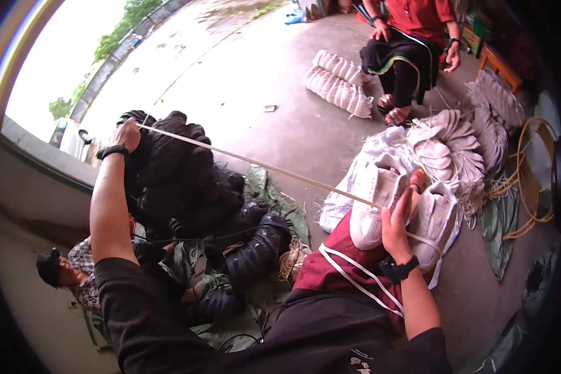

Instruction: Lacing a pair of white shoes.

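Observation:
My left hand (127, 135), with a dark band at the wrist, is closed on a white cord (262, 166) at the upper left. The cord runs taut across to two white shoe uppers (368, 224) on my lap. Between them lies my right hand (397, 225), its fingers stretched out along the side of the left upper and its thumb near the cord. A band of cord crosses the right upper (435, 215) beyond my hand. More white cord (355, 269) loops over my maroon apron (330, 262).
A heap of black shoe uppers (174, 181) rises beneath my left arm. White uppers (449, 143) are piled on the right; white bundles (340, 90) lie farther back. A seated person (411, 37) is ahead, and a person in a cap (75, 271) is at left.

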Demonstrator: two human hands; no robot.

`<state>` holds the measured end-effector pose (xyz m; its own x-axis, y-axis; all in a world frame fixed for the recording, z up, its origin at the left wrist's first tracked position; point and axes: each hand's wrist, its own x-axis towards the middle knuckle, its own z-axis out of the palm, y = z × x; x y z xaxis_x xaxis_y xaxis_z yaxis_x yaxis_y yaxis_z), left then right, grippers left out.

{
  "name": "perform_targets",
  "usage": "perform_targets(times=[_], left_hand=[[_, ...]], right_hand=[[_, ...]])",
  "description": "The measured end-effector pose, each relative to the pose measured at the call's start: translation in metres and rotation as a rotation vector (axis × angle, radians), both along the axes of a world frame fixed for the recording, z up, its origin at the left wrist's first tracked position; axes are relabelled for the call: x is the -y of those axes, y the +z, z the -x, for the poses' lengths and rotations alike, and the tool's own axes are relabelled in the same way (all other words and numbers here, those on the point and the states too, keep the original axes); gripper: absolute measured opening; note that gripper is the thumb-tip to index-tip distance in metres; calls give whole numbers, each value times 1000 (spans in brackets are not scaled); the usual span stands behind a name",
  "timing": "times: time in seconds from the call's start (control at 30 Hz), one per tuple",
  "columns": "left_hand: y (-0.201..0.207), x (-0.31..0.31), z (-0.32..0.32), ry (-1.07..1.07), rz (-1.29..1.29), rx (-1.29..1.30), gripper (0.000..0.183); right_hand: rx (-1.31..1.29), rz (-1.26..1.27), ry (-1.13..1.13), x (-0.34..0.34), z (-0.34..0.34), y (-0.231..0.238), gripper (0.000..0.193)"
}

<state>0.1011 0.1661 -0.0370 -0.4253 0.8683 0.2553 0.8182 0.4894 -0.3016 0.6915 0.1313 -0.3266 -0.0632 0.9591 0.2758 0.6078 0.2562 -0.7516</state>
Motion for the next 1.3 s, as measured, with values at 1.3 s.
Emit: perform_targets(times=[1.3], left_hand=[[-93,-3,176,-76,-104,-3,21]], right_hand=[[79,-25,-14,-38,-36,-31,78]])
